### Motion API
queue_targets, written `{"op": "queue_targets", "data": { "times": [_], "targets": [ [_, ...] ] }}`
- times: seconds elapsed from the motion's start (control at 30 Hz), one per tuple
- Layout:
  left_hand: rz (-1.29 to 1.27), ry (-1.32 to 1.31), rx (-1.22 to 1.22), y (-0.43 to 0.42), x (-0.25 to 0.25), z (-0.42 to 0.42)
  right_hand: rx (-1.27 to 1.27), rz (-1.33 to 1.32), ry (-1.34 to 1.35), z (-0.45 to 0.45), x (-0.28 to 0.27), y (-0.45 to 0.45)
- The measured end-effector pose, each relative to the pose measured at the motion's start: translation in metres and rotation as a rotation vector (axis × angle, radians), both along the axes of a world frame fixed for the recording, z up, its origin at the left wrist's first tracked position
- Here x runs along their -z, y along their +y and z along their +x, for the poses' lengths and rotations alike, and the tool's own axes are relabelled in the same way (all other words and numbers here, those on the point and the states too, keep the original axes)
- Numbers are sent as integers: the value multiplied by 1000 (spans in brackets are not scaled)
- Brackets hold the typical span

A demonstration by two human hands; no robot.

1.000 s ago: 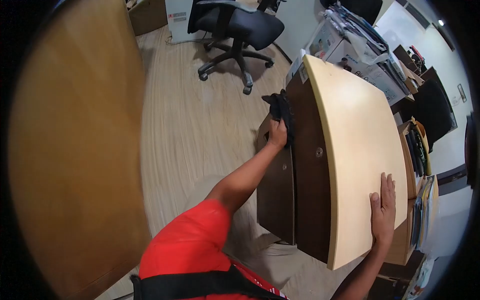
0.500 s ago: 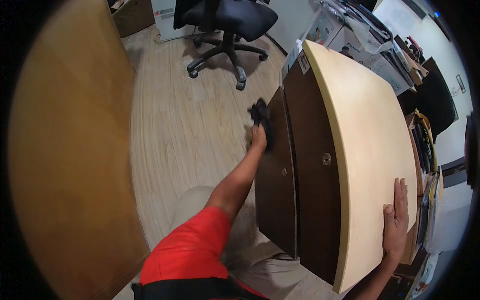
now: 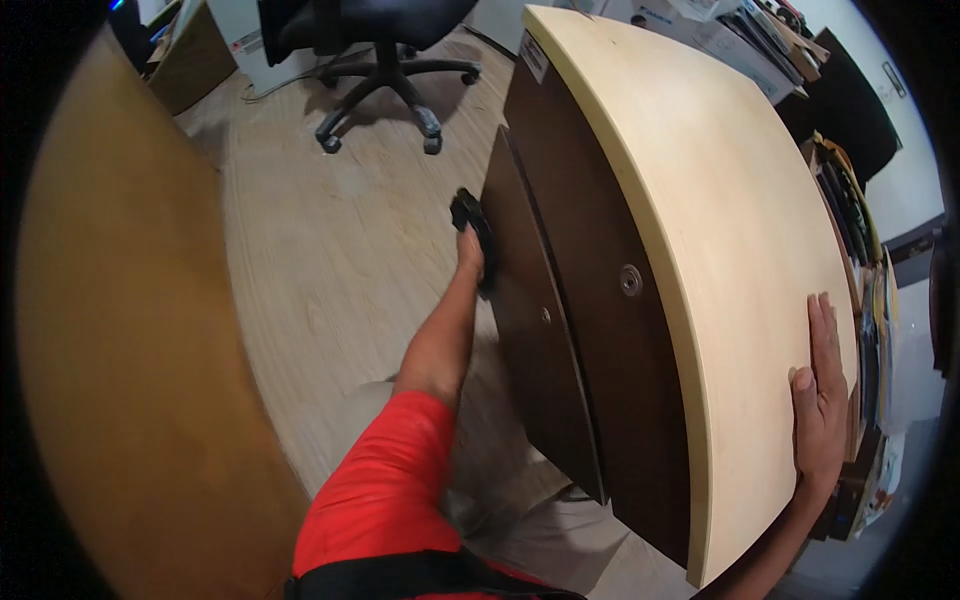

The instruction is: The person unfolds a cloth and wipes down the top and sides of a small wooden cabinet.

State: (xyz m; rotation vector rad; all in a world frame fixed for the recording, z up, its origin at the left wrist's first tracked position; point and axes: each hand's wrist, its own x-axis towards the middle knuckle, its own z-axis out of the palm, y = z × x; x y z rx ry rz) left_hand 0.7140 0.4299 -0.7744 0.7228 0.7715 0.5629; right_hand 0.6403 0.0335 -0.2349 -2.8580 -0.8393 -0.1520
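A drawer cabinet with a pale wood top [image 3: 700, 200] and dark brown drawer fronts [image 3: 590, 220] stands on my right. My left hand [image 3: 469, 250] is closed on a bunched black cloth [image 3: 465, 213], held at the outer face of the lower drawer front [image 3: 525, 300]. The cloth hides most of the fingers. My right hand [image 3: 822, 400] lies flat on the pale top near its far right edge, fingers stretched out, holding nothing. Round metal locks [image 3: 631, 280] sit in both drawer fronts, and the lower front juts out slightly.
A tan wooden panel [image 3: 140, 330] rises along the left. Beyond the light wood floor [image 3: 310, 260] stands a black swivel chair [image 3: 375, 60]. Boxes [image 3: 740, 50] and stacked folders [image 3: 865, 300] crowd behind and right of the cabinet.
The view has shifted, so the cabinet's far end and the chair sit higher and further left. My left hand stays by the lower drawer front with the cloth; my right hand remains flat on top.
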Motion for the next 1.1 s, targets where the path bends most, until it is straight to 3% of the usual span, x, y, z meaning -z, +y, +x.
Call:
{"op": "queue_targets", "data": {
  "times": [0.07, 0.13, 0.2, 0.23, 0.3, 0.4, 0.43, 0.47, 0.53, 0.57, 0.63, 0.67, 0.7, 0.8, 0.9, 0.93, 0.97, 1.0, 1.03, 1.1],
  "targets": [
    [58, 94, 128, 5, -63, -15, 0, -15, -12, 3, 0, -3],
    [51, 69, 150, -3, -17, -17, 3, -31, 11, 4, -1, -5],
    [111, 80, 13, -32, 12, -31, -49, -34, -20, 6, -3, -4],
    [-27, 38, -28, -61, 31, -44, -46, -25, -24, 5, -2, -3],
    [-106, 11, -5, -135, 26, -89, -13, -14, -28, 6, 0, -1],
    [-569, -96, 98, -239, -17, -189, -7, 52, -8, 5, 4, -5],
    [-562, -100, 111, -252, -15, -194, -16, 48, -11, 3, 5, -4],
    [-299, 40, 164, -260, -6, -189, -31, 45, -21, 5, 5, -5],
    [-236, 37, 139, -233, -25, -166, -38, 91, 0, 8, 5, -6],
    [-440, -111, 76, -188, -60, -141, -30, 92, 14, 7, 5, -5],
    [-262, -26, 12, -91, -33, -65, -16, 101, 29, 7, 3, -3],
    [-153, -111, -83, -52, -80, -34, -19, 105, 14, 6, 2, -2],
    [-50, -112, 25, -21, -150, -23, -4, 97, 20, 5, 1, -2],
    [200, -100, 101, 47, -161, 27, 13, 54, 21, 8, 3, -3],
    [181, 105, -103, 10, -101, 15, -4, 64, 25, 9, 5, -6],
    [88, 18, -118, -12, -53, 4, -18, 101, 30, 10, 5, -5],
    [-101, 160, -5, -51, -72, -34, -14, 107, 23, 9, 5, -4],
    [-235, 53, 44, -80, -42, -57, -12, 123, 31, 8, 5, -3],
    [-329, 110, 87, -109, -29, -83, -11, 137, 46, 8, 4, -2],
    [-415, 218, 124, -170, -82, -131, -13, 122, 35, 9, 4, -2]
  ]
}}
